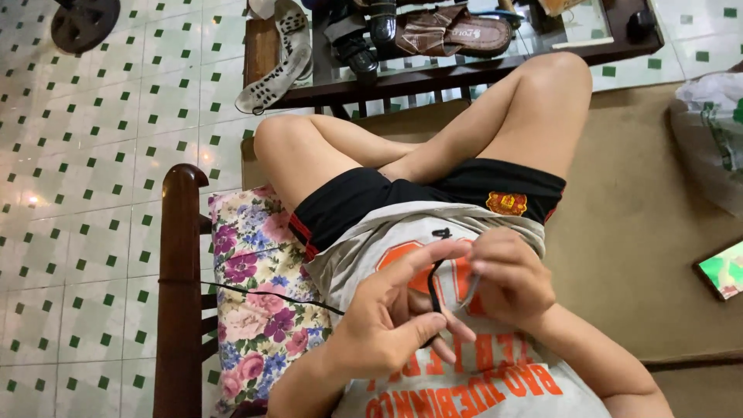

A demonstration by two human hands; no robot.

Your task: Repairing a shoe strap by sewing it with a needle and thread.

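Flanking wooden bench [179, 294], green-dotted tiles [93, 139]

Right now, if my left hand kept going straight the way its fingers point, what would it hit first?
The left hand points right, across the thin black cord pinched between both hands. It would most likely meet the right hand first, since the fingertips are almost touching, though depth is hard to judge.

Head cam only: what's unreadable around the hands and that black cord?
- Black cord: lower end hidden between left hand and right hand.
- Right hand's fingertips: curled under, grip unclear.
- Thin black wire: one end hidden behind the left hand.
- Phone: cut by right edge.
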